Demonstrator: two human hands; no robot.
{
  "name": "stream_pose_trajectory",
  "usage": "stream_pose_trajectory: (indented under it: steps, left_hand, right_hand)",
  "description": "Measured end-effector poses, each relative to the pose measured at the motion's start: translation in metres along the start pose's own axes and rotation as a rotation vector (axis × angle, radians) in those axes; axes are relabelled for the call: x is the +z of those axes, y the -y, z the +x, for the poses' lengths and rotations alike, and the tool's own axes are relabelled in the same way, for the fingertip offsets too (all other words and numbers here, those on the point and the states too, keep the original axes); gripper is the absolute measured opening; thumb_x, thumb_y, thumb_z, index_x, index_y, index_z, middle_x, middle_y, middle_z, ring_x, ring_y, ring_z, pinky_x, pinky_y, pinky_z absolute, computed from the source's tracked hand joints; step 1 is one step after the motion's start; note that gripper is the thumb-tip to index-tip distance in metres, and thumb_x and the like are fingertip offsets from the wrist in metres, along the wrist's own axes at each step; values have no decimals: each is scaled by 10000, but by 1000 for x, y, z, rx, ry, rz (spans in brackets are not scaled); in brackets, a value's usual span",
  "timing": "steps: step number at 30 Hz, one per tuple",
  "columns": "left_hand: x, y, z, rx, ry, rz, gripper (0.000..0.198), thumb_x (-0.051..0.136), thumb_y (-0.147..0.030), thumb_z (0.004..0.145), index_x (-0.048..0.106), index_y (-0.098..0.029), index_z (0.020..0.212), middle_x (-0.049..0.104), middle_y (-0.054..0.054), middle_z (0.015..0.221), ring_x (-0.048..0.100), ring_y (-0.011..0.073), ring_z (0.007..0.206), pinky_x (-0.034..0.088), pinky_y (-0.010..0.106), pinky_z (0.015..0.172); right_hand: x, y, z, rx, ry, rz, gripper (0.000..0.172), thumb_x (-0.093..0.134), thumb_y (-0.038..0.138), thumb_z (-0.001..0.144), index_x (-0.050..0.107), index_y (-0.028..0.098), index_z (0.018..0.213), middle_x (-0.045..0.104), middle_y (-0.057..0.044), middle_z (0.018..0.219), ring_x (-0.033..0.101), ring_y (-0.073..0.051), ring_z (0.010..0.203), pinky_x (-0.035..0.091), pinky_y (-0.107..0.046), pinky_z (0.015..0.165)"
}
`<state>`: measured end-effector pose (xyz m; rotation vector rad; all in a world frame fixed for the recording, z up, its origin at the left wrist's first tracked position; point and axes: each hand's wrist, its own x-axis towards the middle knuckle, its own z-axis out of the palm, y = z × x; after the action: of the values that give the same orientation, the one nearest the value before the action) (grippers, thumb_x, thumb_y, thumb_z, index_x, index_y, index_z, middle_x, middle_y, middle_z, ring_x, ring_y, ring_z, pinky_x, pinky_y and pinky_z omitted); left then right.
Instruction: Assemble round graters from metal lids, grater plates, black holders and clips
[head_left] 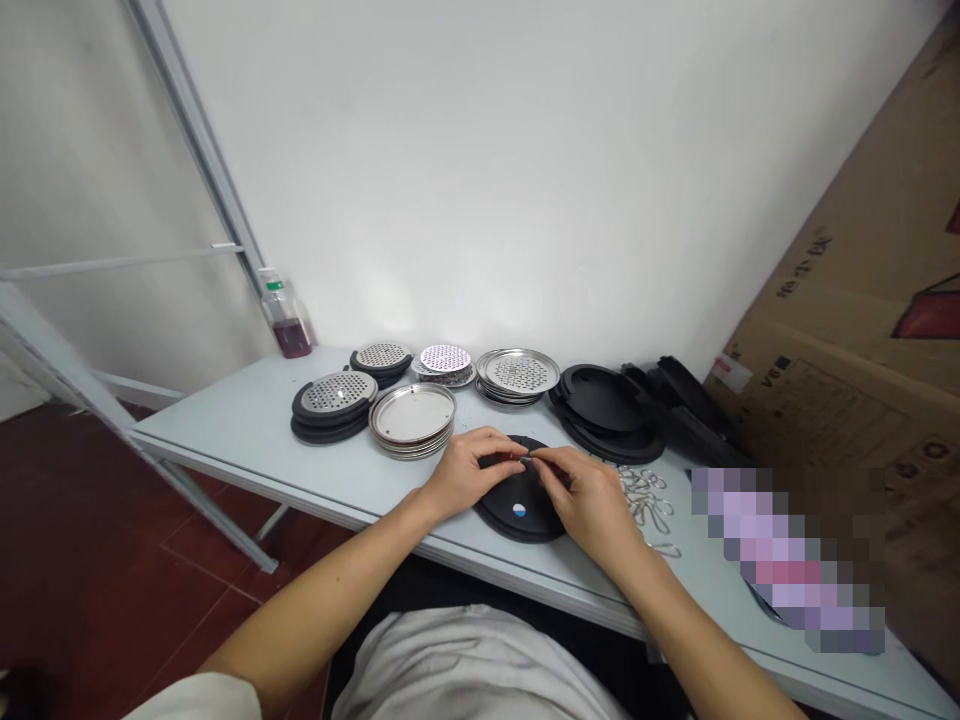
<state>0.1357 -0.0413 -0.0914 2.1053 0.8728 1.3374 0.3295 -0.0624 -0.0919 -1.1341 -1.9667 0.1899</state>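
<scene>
A round black disc with a small blue and white sticker lies at the table's front edge. Over its far part, my left hand and my right hand meet at the fingertips. Both pinch a small, thin metallic piece between them, too small to name. Right of my right hand lie several bent wire clips. Left of my left hand is a stack of round metal plates.
Perforated metal discs on black bases stand at the left, with perforated plates near the wall. Black round parts are piled right of centre. A bottle of dark liquid stands at the back left. A large cardboard box rises at the right.
</scene>
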Motion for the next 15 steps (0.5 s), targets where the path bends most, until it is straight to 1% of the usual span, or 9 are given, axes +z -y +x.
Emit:
stream_pose_trajectory:
  steps: [3, 6, 9, 11, 13, 15]
  left_hand:
    - [0, 0, -1, -1, 20, -7, 182, 739, -236, 842, 779, -202, 1016, 752, 65, 978, 704, 184, 882, 541, 286, 820]
    - [1, -1, -2, 8, -2, 11, 172, 750, -249, 833, 785, -200, 995, 770, 67, 959, 718, 185, 848, 557, 288, 798]
    - [1, -2, -2, 44, -44, 33, 117, 763, -267, 823, 791, -194, 909, 777, 60, 875, 717, 179, 779, 564, 280, 749]
    - [2, -2, -2, 71, -101, 44, 87, 757, -264, 829, 786, -187, 858, 772, 59, 840, 711, 178, 768, 562, 284, 748]
    - [2, -2, -2, 78, -158, 56, 87, 751, -264, 836, 781, -185, 856, 767, 65, 847, 708, 183, 793, 560, 295, 771]
    - [3, -1, -1, 54, -166, 58, 133, 766, -292, 820, 780, -186, 898, 762, 71, 872, 700, 185, 800, 560, 300, 770]
  right_hand:
    - [-1, 2, 0, 31, 0, 8, 180, 525, 219, 925, 704, 214, 910, 761, -42, 832, 709, -203, 731, 516, -308, 682]
    - [-2, 5, -1, 59, -4, 25, 156, 543, 224, 905, 696, 224, 870, 753, -22, 774, 700, -191, 671, 509, -296, 642]
    - [-4, 6, -1, 80, -11, 49, 137, 563, 225, 882, 690, 231, 829, 736, -6, 716, 685, -182, 625, 501, -287, 605]
    - [-4, 6, -1, 99, -31, 57, 124, 576, 235, 872, 689, 231, 822, 729, -5, 700, 679, -183, 613, 500, -286, 591]
    - [-4, 5, -1, 101, -65, 56, 112, 585, 245, 869, 691, 229, 836, 735, -12, 725, 681, -185, 626, 511, -291, 605]
    - [-5, 5, -1, 74, -100, 50, 115, 583, 255, 876, 692, 227, 855, 743, -22, 759, 682, -187, 640, 525, -298, 626]
